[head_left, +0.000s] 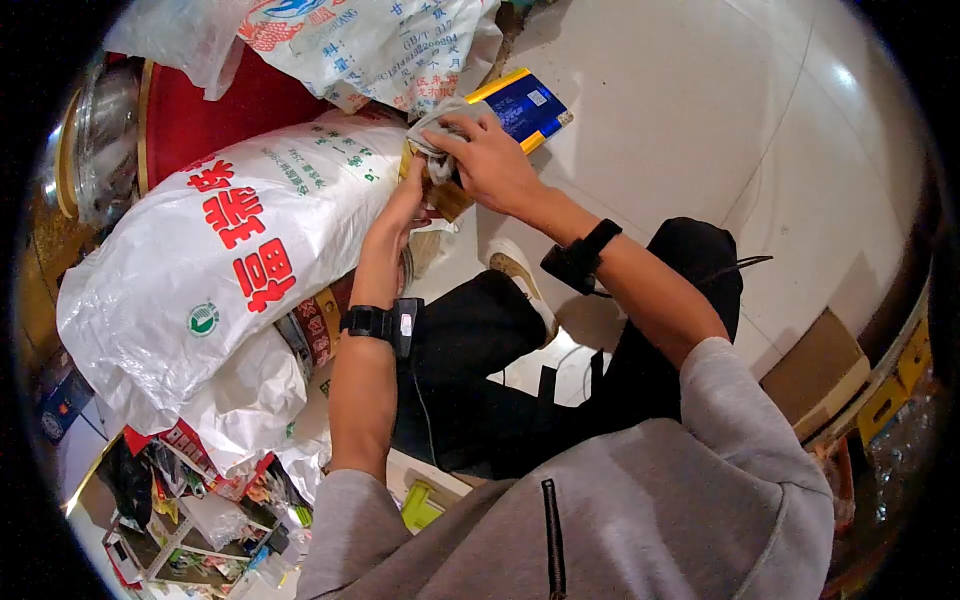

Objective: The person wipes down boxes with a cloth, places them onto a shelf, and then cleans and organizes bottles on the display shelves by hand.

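Note:
My left hand [413, 192] grips a small gold-brown box [449, 203], its fingers partly hidden under it. Bunched in my closed right hand [490, 165] is a grey cloth [436, 132], pressed against the top of that box. The cloth and my fingers cover much of the box. Just beyond my right hand, a flat blue box with gold edges [527, 108] lies on the floor.
To my left rests a large white sack with red lettering [250, 225]. Another printed white sack [400, 50] lies behind it, beside something red [215, 115]. Shelves with mixed goods [200, 530] stand at lower left. Cardboard [820, 370] leans on the right over pale floor tiles [700, 110].

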A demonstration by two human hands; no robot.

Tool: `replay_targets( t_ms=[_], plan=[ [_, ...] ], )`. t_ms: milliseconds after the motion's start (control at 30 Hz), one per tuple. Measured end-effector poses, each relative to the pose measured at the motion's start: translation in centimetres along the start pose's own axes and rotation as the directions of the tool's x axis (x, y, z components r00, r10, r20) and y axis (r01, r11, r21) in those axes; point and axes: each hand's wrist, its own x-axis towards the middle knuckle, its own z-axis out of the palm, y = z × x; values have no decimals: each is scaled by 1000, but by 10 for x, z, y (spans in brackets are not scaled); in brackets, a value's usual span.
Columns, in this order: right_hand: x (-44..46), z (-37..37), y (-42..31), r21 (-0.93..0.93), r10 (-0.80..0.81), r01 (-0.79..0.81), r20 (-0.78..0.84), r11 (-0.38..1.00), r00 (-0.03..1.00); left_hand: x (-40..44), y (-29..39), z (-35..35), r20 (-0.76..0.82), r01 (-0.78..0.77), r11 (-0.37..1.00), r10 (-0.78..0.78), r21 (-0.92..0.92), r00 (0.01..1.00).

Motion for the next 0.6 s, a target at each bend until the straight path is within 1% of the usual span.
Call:
replay_targets(
  t_ms=[33, 100, 133, 200, 233, 300, 333, 400, 433, 533, 567, 600],
  plan=[
    [2, 0, -1, 1, 0, 0, 0, 1000, 1000, 1, 0, 0, 0, 1, 1000, -1, 0, 1000],
    [1, 1, -2, -1, 29, -29, 31, 1000, 999, -1, -2, 2, 29, -80, 993, 82, -85, 996],
    [-1, 2, -3, 3, 30, -30, 33, 1000, 999, -4, -2, 2, 27, -76, 994, 79, -84, 997],
    [-7, 3, 1, 64, 55, -57, 34, 996, 998, -6, 0, 1, 14, -44, 999, 44, -1, 999],
    [-13, 3, 5, 60, 56, -58, 31, 997, 998, -4, 1, 1, 18, -47, 999, 47, 0, 999],
    [-28, 0, 8, 88, 13, -11, -28, 996, 1000, 0, 2, -1, 1, -9, 1000, 9, -8, 1000],
    [-36, -5, 9, 78, 16, -14, -30, 997, 999, 2, 2, -2, 11, -14, 1000, 14, -8, 1000],
    [-56, -12, 8, 30, -3, 2, 11, 1000, 1000, 3, 2, -4, -35, -1, 999, 2, 48, 999],
    [-61, -14, 9, 16, -11, 11, 35, 1000, 999, 2, 2, -7, 18, -1, 1000, 1, 1, 1000],
    [-70, -16, 12, 11, -56, 55, 40, 998, 998, -7, 6, -3, -7, -15, 999, 15, 31, 1000],
    [-71, -16, 13, 11, -57, 57, 37, 998, 998, -11, 9, -1, -9, -17, 999, 17, 33, 1000],
    [-73, -15, 17, 29, -26, 25, 19, 999, 999, -12, 11, 0, -40, -19, 999, 20, 45, 999]
  ],
)
